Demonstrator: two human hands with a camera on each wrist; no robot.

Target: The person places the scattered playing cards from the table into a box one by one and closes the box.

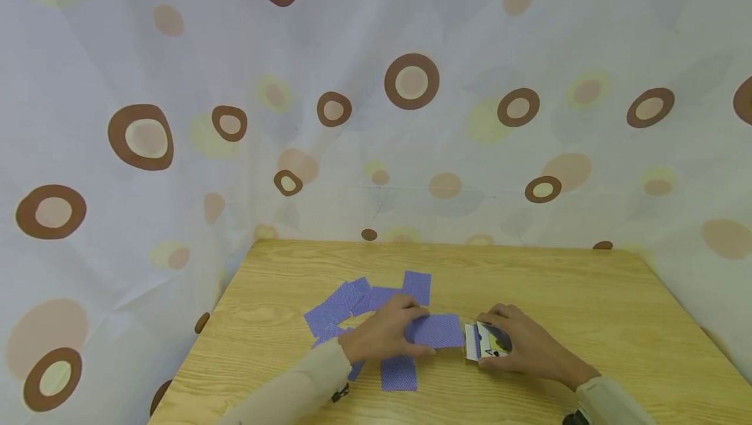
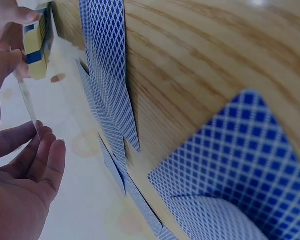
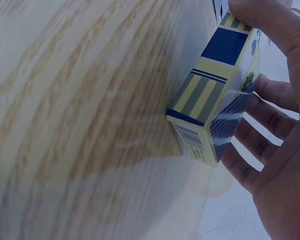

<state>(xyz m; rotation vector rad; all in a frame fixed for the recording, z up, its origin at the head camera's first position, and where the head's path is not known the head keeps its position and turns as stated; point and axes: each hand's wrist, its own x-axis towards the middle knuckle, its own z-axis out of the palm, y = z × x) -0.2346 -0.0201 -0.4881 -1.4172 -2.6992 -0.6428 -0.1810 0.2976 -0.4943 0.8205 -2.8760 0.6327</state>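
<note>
In the head view my left hand (image 1: 384,332) holds a blue-backed playing card (image 1: 442,331) between thumb and fingers, level above the table. The left wrist view shows this card (image 2: 27,102) edge-on. To the right, my right hand (image 1: 525,341) grips a card box (image 1: 492,340) by its sides, its opening turned toward the held card. A pale flap (image 1: 471,341) sticks out at that end. In the right wrist view the box (image 3: 210,95) is yellow, blue and grey-striped, with thumb and fingers on opposite sides. How many cards it contains is hidden.
Several blue-backed cards lie face down on the wooden table (image 1: 564,288): an overlapping group (image 1: 336,307) at left, one card (image 1: 418,286) behind the left hand and another (image 1: 399,375) in front of it. A spotted curtain (image 1: 464,138) hangs behind the table.
</note>
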